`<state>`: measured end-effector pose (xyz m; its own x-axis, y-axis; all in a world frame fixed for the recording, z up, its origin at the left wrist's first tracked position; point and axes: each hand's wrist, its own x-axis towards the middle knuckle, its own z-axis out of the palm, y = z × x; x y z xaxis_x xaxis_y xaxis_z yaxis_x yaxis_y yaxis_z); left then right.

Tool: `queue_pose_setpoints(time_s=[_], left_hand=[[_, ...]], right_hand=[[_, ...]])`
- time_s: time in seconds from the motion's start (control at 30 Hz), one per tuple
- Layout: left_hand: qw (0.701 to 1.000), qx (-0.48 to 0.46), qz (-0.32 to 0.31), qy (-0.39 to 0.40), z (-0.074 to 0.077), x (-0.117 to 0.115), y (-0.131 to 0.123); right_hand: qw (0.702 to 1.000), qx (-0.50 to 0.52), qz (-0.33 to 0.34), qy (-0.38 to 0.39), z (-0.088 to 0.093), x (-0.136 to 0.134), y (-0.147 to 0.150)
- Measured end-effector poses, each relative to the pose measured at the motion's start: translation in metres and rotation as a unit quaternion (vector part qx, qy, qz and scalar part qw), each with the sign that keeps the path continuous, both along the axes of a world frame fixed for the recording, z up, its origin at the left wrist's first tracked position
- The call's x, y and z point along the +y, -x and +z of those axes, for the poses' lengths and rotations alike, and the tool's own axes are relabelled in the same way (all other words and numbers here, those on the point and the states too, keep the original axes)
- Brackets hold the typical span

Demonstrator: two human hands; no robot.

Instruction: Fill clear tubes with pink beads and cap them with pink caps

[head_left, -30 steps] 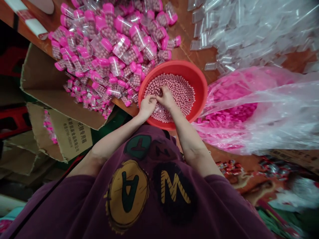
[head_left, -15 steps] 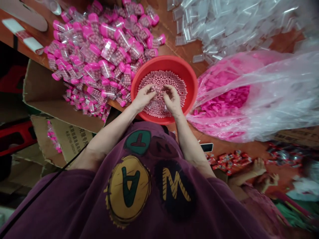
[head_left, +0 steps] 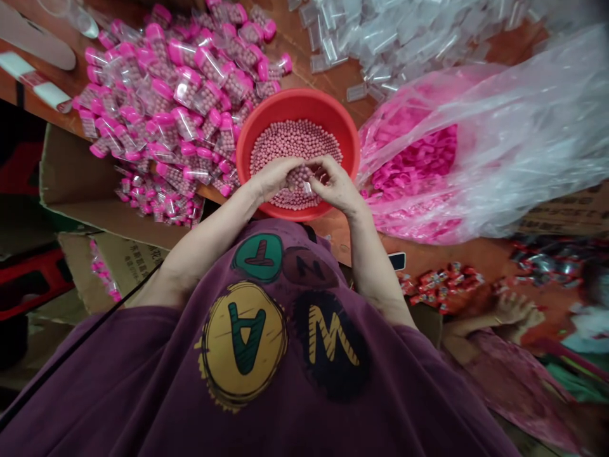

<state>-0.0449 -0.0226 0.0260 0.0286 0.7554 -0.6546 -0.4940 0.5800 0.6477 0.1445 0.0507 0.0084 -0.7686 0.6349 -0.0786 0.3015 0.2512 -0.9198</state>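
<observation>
A red bowl (head_left: 349, 143) full of small pink balls (head_left: 297, 136) stands at the table edge before me. Over it my left hand (head_left: 280, 176) is curled around pink balls. My right hand (head_left: 333, 181) has its fingers bent around a small clear container (head_left: 307, 188), which sits between the two hands and is partly hidden by the fingers. Left of the bowl lies a large heap of clear jars with pink caps (head_left: 190, 86), filled with pink balls.
Clear empty containers (head_left: 380, 32) are piled at the back right. A plastic bag (head_left: 514, 146) of pink caps (head_left: 428, 155) lies right of the bowl. Cardboard boxes (head_left: 95, 190) stand at left. Another person's hands (head_left: 516, 311) are near red wrapped pieces (head_left: 447, 285) at lower right.
My hands have come together over the bowl, and my left fingers are more curled. The bowl and heaps appear shifted up and left in the view. The other person's hands have moved right.
</observation>
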Motion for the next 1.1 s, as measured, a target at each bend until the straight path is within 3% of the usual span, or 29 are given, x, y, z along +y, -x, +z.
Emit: queue_pose_setpoints(time_s=[0.2,0.33,0.47,0.57,0.63,0.7,0.77,0.83,0.93,1.1], left_hand=[[0.992,0.098,-0.071,-0.038,0.003,-0.008,-0.007],[0.981,0.158,-0.102,-0.041,0.009,-0.010,-0.013],[0.949,0.281,-0.140,-0.036,-0.006,-0.007,-0.010],[0.916,0.363,-0.169,-0.022,-0.023,-0.009,-0.004],[0.939,0.313,-0.143,0.021,-0.030,-0.013,0.000],[0.969,0.218,-0.094,0.074,-0.034,-0.017,0.000],[0.979,0.171,-0.061,0.097,-0.033,-0.019,-0.003],[0.982,0.153,-0.052,0.094,-0.030,-0.019,-0.008],[0.991,0.078,-0.032,0.106,-0.023,-0.014,-0.017],[0.992,0.042,0.000,0.118,-0.008,-0.005,-0.026]], right_hand=[[0.996,-0.023,0.008,0.080,0.005,-0.009,-0.006],[0.995,-0.031,-0.017,0.098,-0.006,-0.024,-0.003],[0.991,-0.040,-0.074,0.108,-0.028,-0.042,0.005],[0.994,-0.071,-0.058,0.054,-0.038,-0.047,-0.001],[0.992,-0.072,-0.100,0.010,-0.042,-0.044,-0.016],[0.970,-0.067,-0.233,-0.012,-0.046,-0.033,-0.042],[0.916,-0.084,-0.392,-0.019,-0.053,-0.015,-0.073],[0.861,-0.129,-0.492,-0.022,-0.063,0.004,-0.103],[0.821,-0.232,-0.522,0.000,-0.081,0.027,-0.132],[0.802,-0.299,-0.516,0.037,-0.106,0.032,-0.138]])
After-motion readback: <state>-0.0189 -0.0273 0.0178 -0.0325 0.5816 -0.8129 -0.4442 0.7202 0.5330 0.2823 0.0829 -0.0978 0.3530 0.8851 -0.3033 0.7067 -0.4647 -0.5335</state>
